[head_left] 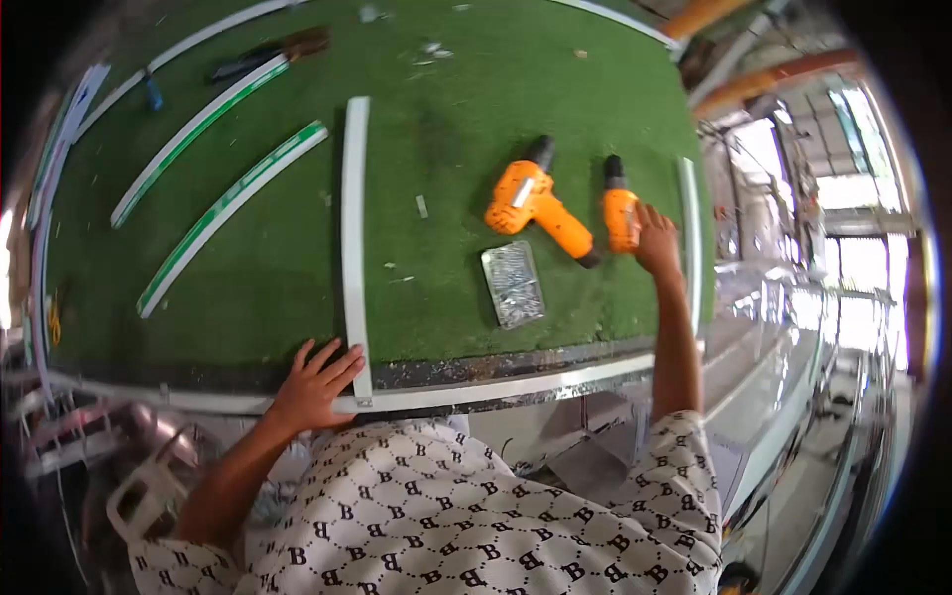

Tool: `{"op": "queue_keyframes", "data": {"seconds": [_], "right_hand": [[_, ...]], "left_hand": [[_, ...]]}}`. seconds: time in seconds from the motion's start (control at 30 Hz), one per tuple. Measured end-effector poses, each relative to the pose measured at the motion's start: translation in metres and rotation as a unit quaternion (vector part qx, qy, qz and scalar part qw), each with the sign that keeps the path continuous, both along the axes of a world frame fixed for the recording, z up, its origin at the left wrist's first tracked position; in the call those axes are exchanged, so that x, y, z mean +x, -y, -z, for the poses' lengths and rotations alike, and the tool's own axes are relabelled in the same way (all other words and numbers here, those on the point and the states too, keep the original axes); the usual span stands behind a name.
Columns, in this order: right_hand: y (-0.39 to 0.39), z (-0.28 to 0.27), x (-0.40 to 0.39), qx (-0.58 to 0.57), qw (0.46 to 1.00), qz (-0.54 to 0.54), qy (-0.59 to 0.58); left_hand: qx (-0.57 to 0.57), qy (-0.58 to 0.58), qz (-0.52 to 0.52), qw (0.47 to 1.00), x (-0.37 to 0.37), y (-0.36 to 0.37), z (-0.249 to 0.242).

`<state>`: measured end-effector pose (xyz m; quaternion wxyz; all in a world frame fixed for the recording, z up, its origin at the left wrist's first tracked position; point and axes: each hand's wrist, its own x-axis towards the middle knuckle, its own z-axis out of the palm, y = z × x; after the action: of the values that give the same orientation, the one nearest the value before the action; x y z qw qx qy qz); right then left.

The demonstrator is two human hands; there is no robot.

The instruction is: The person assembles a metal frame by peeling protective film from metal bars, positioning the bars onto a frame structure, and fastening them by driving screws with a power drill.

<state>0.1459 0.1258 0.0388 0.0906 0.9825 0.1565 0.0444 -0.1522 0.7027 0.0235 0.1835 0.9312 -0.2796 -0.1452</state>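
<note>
My left hand (319, 385) lies with fingers spread at the near edge of the green table, its fingertips beside the lower end of a long white bar (354, 238). Toward the right, my right hand (656, 241) is closed at the side of an orange drill (621, 220), whose black tip points away from me. A second orange drill (534, 203) lies to its left. Just below that one sits a clear box of small metal screws (514, 285).
Two green-and-white strips (233, 216) lie at the left of the green table (436, 288). A dark tool (268, 55) rests at the far left. White rails run along the near edge and right side. Metal racks (833, 297) stand beyond at the right.
</note>
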Motion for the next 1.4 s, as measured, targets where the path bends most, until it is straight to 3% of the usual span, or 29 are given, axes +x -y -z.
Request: {"op": "queue_keyframes", "data": {"seconds": [0.03,0.07,0.17,0.23,0.3,0.37,0.4,0.5,0.57,0.6,0.7,0.87,0.93,1.07,1.17,1.27,1.4], "right_hand": [[0.020,0.014,0.018,-0.024,0.998,0.039,-0.052],[0.033,0.020,0.029,0.020,0.996,0.031,-0.086],[0.060,0.046,0.051,0.065,0.993,0.002,-0.097],[0.021,0.022,0.031,0.109,0.978,0.107,-0.139],[-0.037,-0.033,-0.001,0.081,0.964,0.187,-0.171],[0.018,-0.013,-0.038,0.387,0.910,0.046,-0.140],[0.016,-0.021,-0.073,0.530,0.831,0.108,-0.132],[-0.053,-0.097,-0.187,0.648,0.738,0.063,-0.180],[-0.135,-0.138,-0.256,0.613,0.779,0.032,-0.130],[-0.165,-0.143,-0.284,0.681,0.709,0.060,-0.172],[-0.227,-0.164,-0.324,0.611,0.709,0.127,-0.329],[-0.295,-0.159,-0.336,0.428,0.758,0.198,-0.450],[-0.290,-0.142,-0.346,0.411,0.823,0.055,-0.388],[-0.300,-0.138,-0.339,0.376,0.835,0.021,-0.402],[-0.308,-0.140,-0.336,0.322,0.870,-0.078,-0.366],[-0.313,-0.141,-0.336,0.309,0.871,-0.039,-0.379],[-0.313,-0.138,-0.331,0.291,0.876,-0.114,-0.369]], "left_hand": [[0.000,0.015,-0.004,1.000,-0.003,-0.001,0.005],[0.008,-0.011,-0.005,1.000,-0.003,-0.001,0.005],[-0.015,-0.014,-0.008,1.000,-0.001,-0.001,0.002],[0.004,-0.007,0.003,1.000,0.000,-0.001,0.005],[-0.040,0.008,-0.015,0.999,0.000,0.000,0.011],[-0.039,-0.003,-0.004,0.999,0.002,0.000,0.008],[-0.037,-0.004,-0.005,0.999,0.003,0.000,0.007],[-0.054,0.000,-0.004,0.999,0.002,0.001,0.006],[-0.052,0.006,-0.007,0.999,0.002,0.002,0.007],[-0.059,0.010,0.002,0.998,0.003,0.002,0.006],[-0.084,0.012,0.003,0.996,0.002,0.000,0.004],[-0.065,0.019,-0.006,0.998,0.000,0.001,0.005],[-0.069,0.021,-0.007,0.997,-0.001,0.000,0.007],[-0.062,0.027,-0.006,0.998,-0.002,0.001,0.006],[-0.061,0.034,-0.009,0.997,-0.003,0.001,0.007],[-0.063,0.036,-0.008,0.997,-0.003,0.000,0.007],[-0.065,0.034,-0.008,0.997,-0.003,0.000,0.006]]}}
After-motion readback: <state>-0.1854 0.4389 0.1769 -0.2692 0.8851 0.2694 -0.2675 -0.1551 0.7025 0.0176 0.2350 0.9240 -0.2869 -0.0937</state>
